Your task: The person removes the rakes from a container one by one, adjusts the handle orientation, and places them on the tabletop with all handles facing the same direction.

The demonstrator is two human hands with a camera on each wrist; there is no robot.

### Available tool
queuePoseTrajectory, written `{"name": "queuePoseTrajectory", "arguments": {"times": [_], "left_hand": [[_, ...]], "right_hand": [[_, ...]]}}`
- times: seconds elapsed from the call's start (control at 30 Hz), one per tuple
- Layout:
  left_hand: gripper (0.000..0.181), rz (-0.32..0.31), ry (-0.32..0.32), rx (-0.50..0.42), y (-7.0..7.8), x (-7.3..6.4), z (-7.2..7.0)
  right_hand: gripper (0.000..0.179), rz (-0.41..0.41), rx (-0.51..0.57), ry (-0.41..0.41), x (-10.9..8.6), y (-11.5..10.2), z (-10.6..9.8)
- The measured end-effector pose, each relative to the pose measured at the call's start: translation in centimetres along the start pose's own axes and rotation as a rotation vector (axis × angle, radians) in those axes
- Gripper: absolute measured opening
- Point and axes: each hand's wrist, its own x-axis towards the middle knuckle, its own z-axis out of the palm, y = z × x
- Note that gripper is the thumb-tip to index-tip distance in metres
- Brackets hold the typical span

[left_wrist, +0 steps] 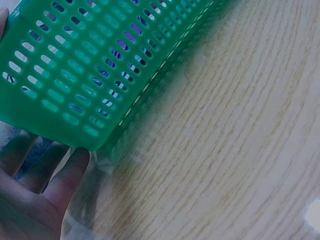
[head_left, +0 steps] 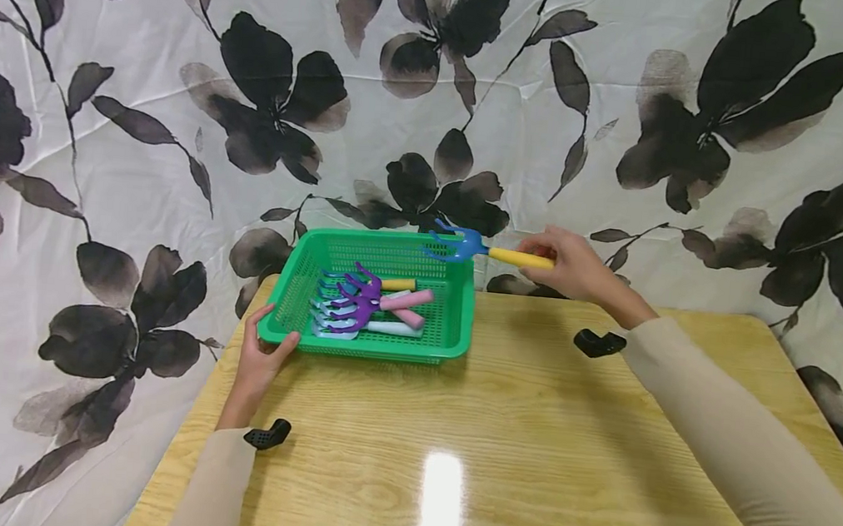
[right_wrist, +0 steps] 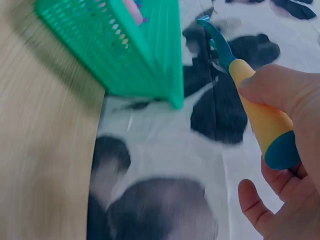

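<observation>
A small garden hand rake [head_left: 520,258] with a yellow handle and blue curved prongs is pinched by its handle in my right hand [head_left: 568,263]. Its prongs are over the right back rim of a green plastic basket [head_left: 455,345]. In the right wrist view, the thumb presses on the yellow handle [right_wrist: 257,112]. My left hand [head_left: 262,366] holds the basket's front left corner, its thumb at the front rim and fingers along the left side. Several more small hand rakes lie piled in the basket, among them a purple one with a pink handle [head_left: 406,299].
The basket stands at the back left of a wooden table [head_left: 526,439]. Right behind the table hangs a white cloth with dark flowers [head_left: 535,164]. Black devices [head_left: 598,343] are worn at both wrists.
</observation>
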Motion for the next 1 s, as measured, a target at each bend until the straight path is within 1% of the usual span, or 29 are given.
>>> {"name": "queuePoseTrajectory", "arguments": {"times": [0.2,0.37,0.4,0.53,0.67,0.7,0.83,1.0], "left_hand": [[0.076,0.0,-0.003,-0.018,0.1,-0.3,0.1],[0.077,-0.02,0.001,-0.008,0.2,-0.5,0.2],[0.077,-0.024,0.001,-0.004,0.3,-0.5,0.2],[0.077,-0.036,0.003,0.01,0.7,-0.5,0.0],[0.076,-0.041,0.005,0.021,1.0,-0.6,-0.4],[0.076,-0.039,0.005,0.022,1.0,-0.6,-0.4],[0.075,-0.039,0.002,0.036,0.9,-0.6,-0.5],[0.076,-0.043,-0.012,0.031,0.6,-0.6,0.0]], "right_hand": [[0.024,0.089,-0.059,0.073,-5.0,2.5,-2.5],[0.03,0.194,-0.082,0.125,-9.5,5.0,-3.8],[0.032,0.204,-0.087,0.139,-10.4,5.5,-4.0],[0.032,0.229,-0.103,0.224,-13.8,7.5,-4.3],[0.031,0.241,-0.12,0.299,-16.6,9.7,-4.4],[0.032,0.257,-0.121,0.311,-17.3,10.2,-4.4],[0.034,0.308,-0.141,0.335,-19.9,12.2,-4.5],[0.034,0.383,-0.189,0.346,-22.9,13.9,-4.5]]}}
